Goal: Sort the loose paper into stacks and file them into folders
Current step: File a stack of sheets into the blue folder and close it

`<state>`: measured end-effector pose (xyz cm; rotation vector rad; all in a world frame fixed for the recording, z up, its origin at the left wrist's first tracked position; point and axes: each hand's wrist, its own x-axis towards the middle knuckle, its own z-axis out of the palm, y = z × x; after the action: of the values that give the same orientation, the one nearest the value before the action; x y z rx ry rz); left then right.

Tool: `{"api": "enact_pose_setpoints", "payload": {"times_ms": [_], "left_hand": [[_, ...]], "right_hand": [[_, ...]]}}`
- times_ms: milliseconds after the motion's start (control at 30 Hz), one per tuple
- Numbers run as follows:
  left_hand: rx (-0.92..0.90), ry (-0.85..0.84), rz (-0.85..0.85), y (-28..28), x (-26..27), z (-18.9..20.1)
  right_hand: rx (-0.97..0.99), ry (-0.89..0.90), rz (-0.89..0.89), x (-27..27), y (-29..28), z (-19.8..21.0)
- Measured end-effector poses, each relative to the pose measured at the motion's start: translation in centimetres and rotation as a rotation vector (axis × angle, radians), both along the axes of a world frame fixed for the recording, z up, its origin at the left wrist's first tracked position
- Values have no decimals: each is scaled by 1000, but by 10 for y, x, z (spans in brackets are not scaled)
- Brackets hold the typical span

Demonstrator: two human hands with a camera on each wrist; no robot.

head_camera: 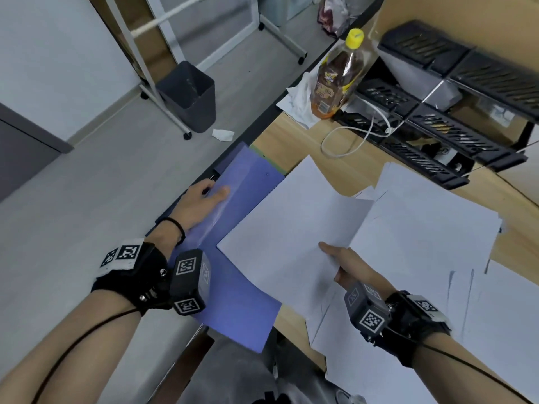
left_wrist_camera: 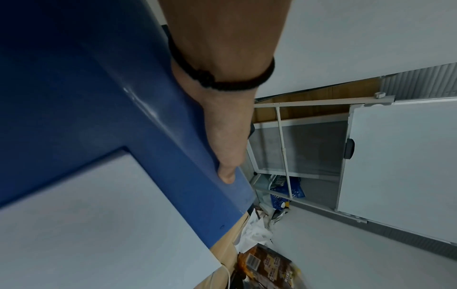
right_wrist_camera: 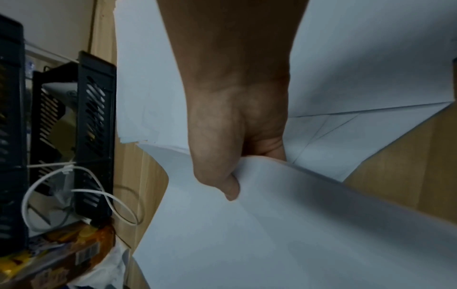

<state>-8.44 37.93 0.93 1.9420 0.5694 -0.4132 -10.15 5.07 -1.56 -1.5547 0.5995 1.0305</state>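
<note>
A blue folder lies at the desk's left edge, partly over the floor. My left hand grips its far left edge, thumb on top and fingers curled under; the left wrist view shows the thumb pressed on the folder. My right hand pinches a white sheet of paper, which is raised and overlaps the folder's right side. In the right wrist view the thumb sits on that sheet. Several loose white sheets lie scattered on the desk to the right.
A bottle with a yellow cap stands at the back beside crumpled tissue. Black stacked trays and a white cable sit behind the papers. A dark bin stands on the floor to the left.
</note>
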Motion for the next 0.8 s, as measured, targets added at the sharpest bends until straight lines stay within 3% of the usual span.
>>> {"api": "enact_pose_setpoints", "payload": {"times_ms": [200, 467, 633, 800], "left_hand": [[-67, 64, 86, -34, 29, 8], [-268, 199, -144, -184, 65, 13], [-340, 248, -220, -268, 58, 15], [-350, 289, -263, -317, 34, 9]], "right_hand": [[183, -4, -334, -1, -37, 28], [269, -149, -738, -49, -149, 65], [196, -180, -972, -95, -206, 68], [187, -227, -1140, -123, -242, 67]]}}
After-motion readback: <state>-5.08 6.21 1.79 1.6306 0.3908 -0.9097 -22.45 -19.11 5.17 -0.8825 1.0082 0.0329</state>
